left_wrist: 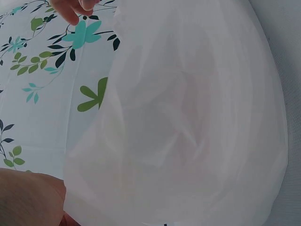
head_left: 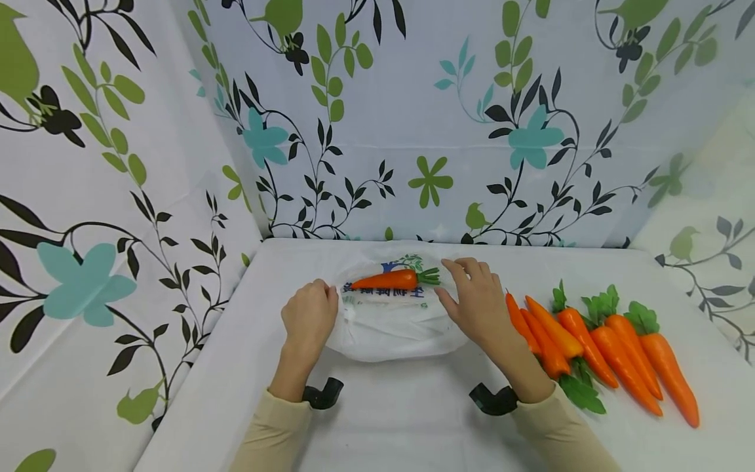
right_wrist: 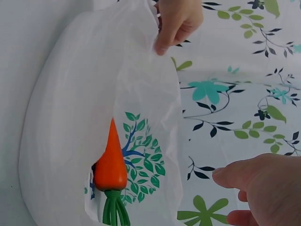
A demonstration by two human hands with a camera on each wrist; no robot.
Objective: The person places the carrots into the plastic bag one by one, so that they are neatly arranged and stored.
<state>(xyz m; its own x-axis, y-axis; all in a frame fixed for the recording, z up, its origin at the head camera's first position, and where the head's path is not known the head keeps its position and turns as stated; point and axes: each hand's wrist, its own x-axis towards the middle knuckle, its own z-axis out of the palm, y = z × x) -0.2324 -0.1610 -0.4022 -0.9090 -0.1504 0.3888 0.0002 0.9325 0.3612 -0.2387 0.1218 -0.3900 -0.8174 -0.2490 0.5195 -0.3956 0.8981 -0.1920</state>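
Observation:
A white plastic bag (head_left: 395, 328) with a printed green and blue tree lies on the table. On the bag's mouth area rests an orange carrot (head_left: 389, 280), its short green stalks (right_wrist: 115, 209) pointing right in the head view. My left hand (head_left: 309, 313) grips the bag's left edge, thumb and fingers pinching the film, as the right wrist view shows. Beside the bag's right rim is my right hand (head_left: 478, 298), fingers spread and loosely bent, holding nothing, close to the stalks. The left wrist view is mostly filled by the bag's side (left_wrist: 183, 122), which hides the carrot.
Several more carrots, some with green leaves (head_left: 584, 393), lie in a group on the white table (head_left: 389, 419), right of my right forearm. A patterned cloth (head_left: 377, 131) hangs behind the table and along its left side.

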